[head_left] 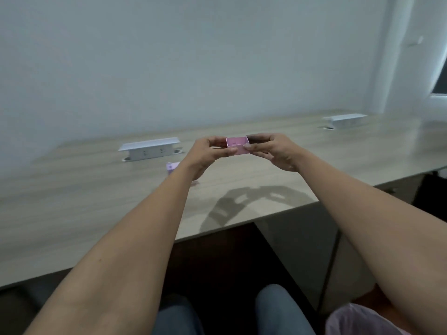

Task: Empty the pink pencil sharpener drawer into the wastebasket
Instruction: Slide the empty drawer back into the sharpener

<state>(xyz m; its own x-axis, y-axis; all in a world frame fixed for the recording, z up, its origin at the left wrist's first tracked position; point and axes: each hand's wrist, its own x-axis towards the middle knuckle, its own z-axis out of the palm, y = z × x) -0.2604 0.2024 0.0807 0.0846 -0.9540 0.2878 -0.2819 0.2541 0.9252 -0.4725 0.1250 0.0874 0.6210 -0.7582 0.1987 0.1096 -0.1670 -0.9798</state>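
Observation:
I hold a small pink drawer (237, 145) up over the desk, open side up, and its inside looks bare. My left hand (208, 153) pinches its left end and my right hand (274, 151) pinches its right end. The pink sharpener body (172, 166) lies on the desk to the left, mostly hidden behind my left forearm. The wastebasket (358, 320), lined with a pale pink bag, stands on the floor at the lower right, partly covered by my right arm.
A long wooden desk (72, 201) runs against a white wall. Two raised grey socket boxes stand on it, one (150, 148) at left and one (346, 120) at far right. My knees (278, 310) sit below the desk's front edge.

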